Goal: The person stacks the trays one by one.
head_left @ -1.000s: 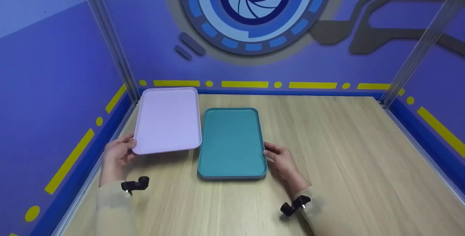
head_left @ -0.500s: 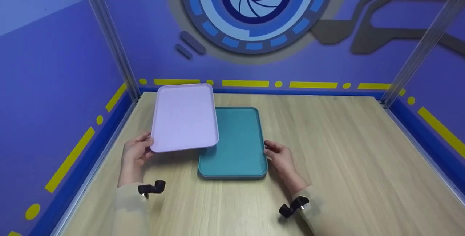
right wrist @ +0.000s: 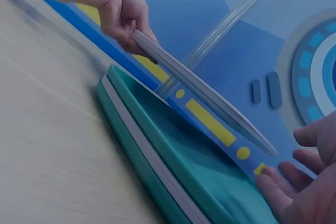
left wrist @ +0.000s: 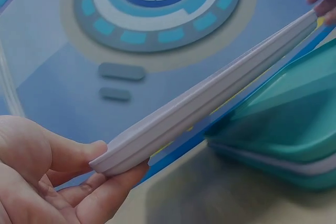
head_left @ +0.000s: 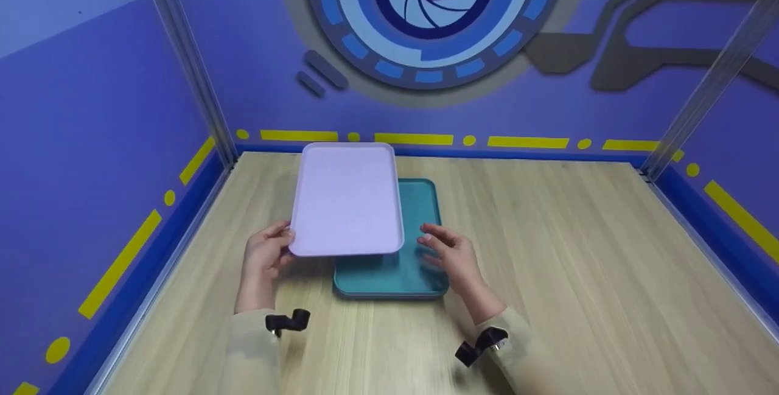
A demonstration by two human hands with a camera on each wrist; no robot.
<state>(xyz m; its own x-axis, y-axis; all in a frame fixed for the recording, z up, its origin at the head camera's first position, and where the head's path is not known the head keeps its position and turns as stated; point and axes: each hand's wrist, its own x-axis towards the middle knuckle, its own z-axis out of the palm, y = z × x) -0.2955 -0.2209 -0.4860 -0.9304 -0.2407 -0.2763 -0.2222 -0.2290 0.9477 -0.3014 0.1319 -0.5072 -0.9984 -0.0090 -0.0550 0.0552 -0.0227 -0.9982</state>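
A lilac tray [head_left: 347, 200] is held aloft by my left hand [head_left: 265, 252], whose thumb and fingers pinch its near left corner. Below it on the table lies a stack topped by a teal tray [head_left: 389, 279], largely covered from above by the lilac one. Sandwiched in that stack, a pale tray [right wrist: 149, 153] shows as a band between two teal layers in the right wrist view. My right hand [head_left: 459, 258] hovers over the stack's right side, fingers spread and holding nothing. A small gap separates its fingertips [right wrist: 270, 177] from the lilac tray's edge.
The wooden table [head_left: 560, 249] extends to both sides of the stack. A blue back wall [head_left: 517, 109] and side walls enclose it, with metal posts [head_left: 195, 66] at the corners. Each wrist wears a small black camera [head_left: 289, 320].
My left hand has carried the lilac tray rightward from beside the stack to over it. The right hand has left the stack's right edge and moved up and inward.
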